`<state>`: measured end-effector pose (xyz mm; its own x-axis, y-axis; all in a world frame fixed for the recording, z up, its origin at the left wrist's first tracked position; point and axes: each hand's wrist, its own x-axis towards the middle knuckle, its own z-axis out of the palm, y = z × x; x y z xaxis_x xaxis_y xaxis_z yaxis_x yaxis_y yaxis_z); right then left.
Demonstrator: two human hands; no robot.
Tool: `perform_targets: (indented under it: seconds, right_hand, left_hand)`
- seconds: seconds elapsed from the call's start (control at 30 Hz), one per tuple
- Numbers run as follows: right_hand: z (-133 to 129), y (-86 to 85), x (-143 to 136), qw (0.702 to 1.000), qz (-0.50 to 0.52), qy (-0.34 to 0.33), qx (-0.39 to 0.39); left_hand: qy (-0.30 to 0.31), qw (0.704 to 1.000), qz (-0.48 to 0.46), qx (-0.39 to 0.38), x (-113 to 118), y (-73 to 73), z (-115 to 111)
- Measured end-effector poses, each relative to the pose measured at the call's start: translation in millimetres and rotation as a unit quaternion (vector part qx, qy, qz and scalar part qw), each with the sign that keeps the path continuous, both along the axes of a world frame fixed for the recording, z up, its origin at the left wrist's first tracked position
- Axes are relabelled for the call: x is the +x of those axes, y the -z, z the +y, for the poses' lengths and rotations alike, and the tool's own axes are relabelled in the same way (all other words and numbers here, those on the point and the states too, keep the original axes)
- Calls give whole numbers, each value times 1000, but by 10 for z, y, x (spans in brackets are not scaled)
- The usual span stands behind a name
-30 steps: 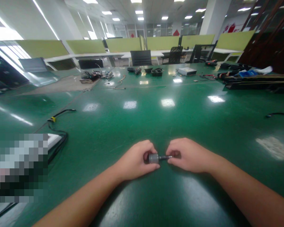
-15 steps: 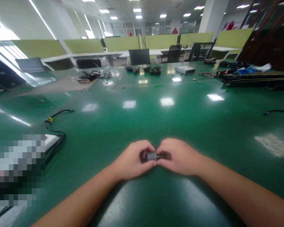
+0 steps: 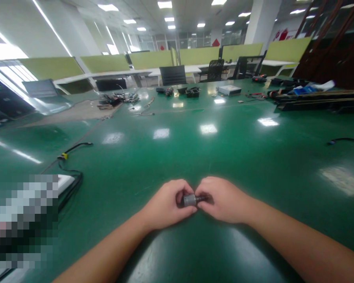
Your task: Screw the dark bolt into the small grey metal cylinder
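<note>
Close together over the near middle of the green table (image 3: 177,157), both hands hold a small part. It is a grey metal cylinder (image 3: 190,200) with a thin dark shaft (image 3: 201,198) sticking out to the right. My left hand (image 3: 172,204) curls its thumb and fingers round the cylinder. The thumb and fingers of my right hand (image 3: 221,199) close on the shaft, whose far end is hidden inside the hand. The part lies roughly level, and the fingertips of the two hands nearly meet.
Black cables (image 3: 76,179) with a yellow piece (image 3: 64,156) lie at left beside a pixelated object (image 3: 20,216). A dark cable (image 3: 346,139) is at right. Along the far edge are a wire pile (image 3: 118,98), a silver box (image 3: 229,90) and dark strips (image 3: 321,100).
The camera view has shifted slightly. The cylinder now shows a little more, tilted slightly, and the fingertips of my hands have parted a bit. Both hands keep their hold.
</note>
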<state>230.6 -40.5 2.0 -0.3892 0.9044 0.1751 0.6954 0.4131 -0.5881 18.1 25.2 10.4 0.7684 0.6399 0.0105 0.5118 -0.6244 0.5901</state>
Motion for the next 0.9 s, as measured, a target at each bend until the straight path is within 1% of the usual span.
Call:
perform_targets:
  seconds: [0.23,0.47,0.67,0.9]
  right_hand:
    - [14,19,2,1000,-4,2,14]
    - [6,54,3,1000,0,-2,16]
    - [-2,44,6,1000,-11,-6,17]
    - [2,28,29,1000,-9,-15,14]
  left_hand:
    - [8,1000,0,-8,-9,-18,10]
    - [-3,1000,-11,8,-6,-13,-26]
    - [0,1000,-26,1,1,-23,-33]
    - [0,1000,-10,4,0,-17,-34]
